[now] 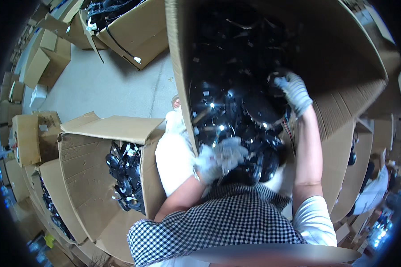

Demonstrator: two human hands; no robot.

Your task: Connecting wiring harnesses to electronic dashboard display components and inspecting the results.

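Note:
A large cardboard box stands in front of me, heaped with glossy black parts, some round and shiny with wires among them; their exact kind I cannot make out. My right hand, in a pale grey glove, reaches into the right side of the box. Its fingers curl round a dark part on the heap. Lower down, my left hand, also gloved, is over the near left edge of the heap. Motion smears its fingers, so whether it holds anything is unclear.
An open carton at left holds black parts with white tags. Another carton at upper left has black parts and a dangling cable with a white connector. More cartons line the far left; grey floor lies between.

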